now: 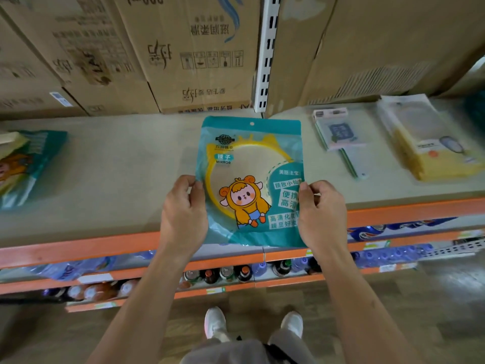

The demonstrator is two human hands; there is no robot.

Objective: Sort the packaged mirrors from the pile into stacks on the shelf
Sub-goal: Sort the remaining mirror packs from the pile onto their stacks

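A teal packaged mirror (250, 164) with a yellow round frame and a cartoon sheep figure lies over the middle of the beige shelf (126, 169), its lower end hanging past the front edge. My left hand (183, 208) pinches its left edge and my right hand (321, 208) pinches its right edge. A pile of similar teal packages (26, 164) lies at the far left of the shelf. At the right lie a small stack of pink-and-green handled mirrors (338, 137) and a stack of yellow packaged mirrors (425, 143).
Cardboard boxes (168, 53) stand along the back of the shelf, split by a white slotted upright (265, 56). The shelf has an orange front rail (78, 249). Lower shelves hold bottles (225, 274) and cans. My feet stand on the floor below.
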